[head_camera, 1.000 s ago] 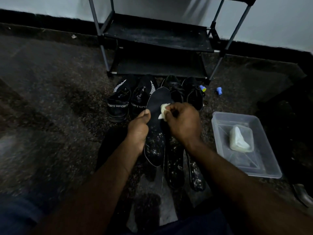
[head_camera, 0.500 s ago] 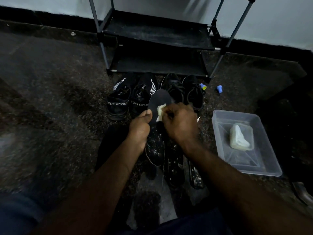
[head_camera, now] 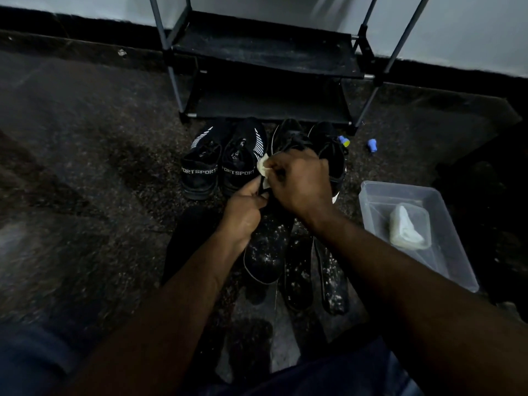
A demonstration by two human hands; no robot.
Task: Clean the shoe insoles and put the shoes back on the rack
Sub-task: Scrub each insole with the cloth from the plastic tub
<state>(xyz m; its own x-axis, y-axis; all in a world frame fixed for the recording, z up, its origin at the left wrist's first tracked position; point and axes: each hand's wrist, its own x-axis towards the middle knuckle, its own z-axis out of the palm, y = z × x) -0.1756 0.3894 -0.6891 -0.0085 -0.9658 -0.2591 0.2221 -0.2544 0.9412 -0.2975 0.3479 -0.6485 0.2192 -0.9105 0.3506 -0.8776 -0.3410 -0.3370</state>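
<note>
Insole edge gripped by L hand, R hand pinching cloth at top edge

A dim room in a home. A rack stands against a wall. Shoes sit on a speckled floor.

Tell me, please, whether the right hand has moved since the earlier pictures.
Yes: the right hand with its cloth has slid up the insole, toward the shoe rack.
</note>
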